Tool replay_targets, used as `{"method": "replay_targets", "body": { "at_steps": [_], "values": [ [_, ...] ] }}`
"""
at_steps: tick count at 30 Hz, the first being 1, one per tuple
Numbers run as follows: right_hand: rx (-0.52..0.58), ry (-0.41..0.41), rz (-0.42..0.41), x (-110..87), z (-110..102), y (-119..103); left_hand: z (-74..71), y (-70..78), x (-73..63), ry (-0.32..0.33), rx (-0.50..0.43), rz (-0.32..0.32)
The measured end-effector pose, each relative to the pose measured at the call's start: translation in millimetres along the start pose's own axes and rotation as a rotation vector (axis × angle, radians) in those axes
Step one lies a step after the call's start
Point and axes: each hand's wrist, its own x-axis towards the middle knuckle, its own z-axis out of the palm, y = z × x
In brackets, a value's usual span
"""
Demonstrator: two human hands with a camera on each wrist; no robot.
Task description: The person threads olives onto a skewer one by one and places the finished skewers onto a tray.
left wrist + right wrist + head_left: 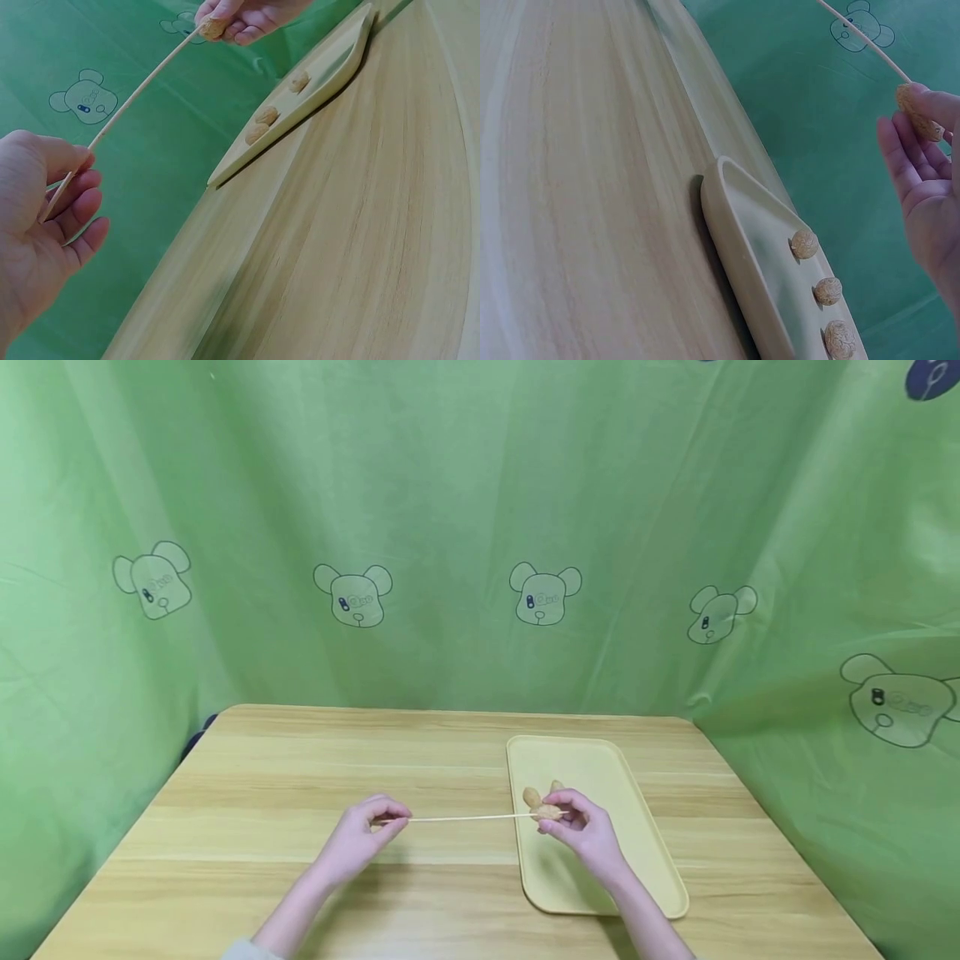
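Between both hands a thin wooden skewer [465, 818] runs nearly level in the head view. Its left end is pinched by my left hand [363, 831], thumb against fingertips, as the left wrist view also shows. My right hand [592, 835] pinches a brown, wrinkled, oval food ball [547, 812] at the other end. A short tip of the skewer shows past the ball's far side, so the ball is threaded on it. Below, three similar brown balls [828, 291] lie in a cream tray [637, 843], under and beside my right hand.
The rectangular tray has a low raised rim and stands on the right half of a light wood table [262, 785]. Green curtains [450, 510] printed with bear heads hang behind the table and along both sides.
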Motion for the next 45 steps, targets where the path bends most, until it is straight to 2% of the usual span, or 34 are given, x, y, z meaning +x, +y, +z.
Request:
{"method": "replay_targets", "body": {
  "at_steps": [8,14,15,21,22,25,33,38,45],
  "values": [
    [0.012,0.023,0.079,-1.8,1.3,-2.7,2.5,0.6,-1.8,0.000,0.005,-0.005],
    [0.063,0.026,0.013,-3.4,3.2,-0.4,3.7,0.2,-2.3,0.001,-0.010,-0.031],
    [0.100,0.024,-0.021,-3.2,1.0,9.0,4.0,0.4,-2.4,0.002,-0.016,-0.035],
    [0.269,0.121,-0.068,-1.3,11.9,7.7,5.1,1.7,-2.5,0.034,-0.054,-0.020],
    [0.265,0.151,-0.047,-1.2,17.2,-1.6,5.0,1.7,-2.6,0.043,-0.059,-0.015],
    [0.287,0.169,-0.058,-1.6,21.7,-2.3,4.7,1.7,-2.9,0.063,-0.056,0.003],
    [0.291,0.206,-0.051,-1.5,28.6,-2.9,4.6,3.8,-2.7,0.066,-0.046,0.024],
    [0.303,0.203,-0.042,1.5,30.6,-5.5,6.5,4.2,-3.2,0.069,-0.065,0.045],
    [0.363,0.176,-0.062,2.6,32.1,-5.2,10.0,5.9,-3.3,0.085,-0.087,0.042]
  ]
}}
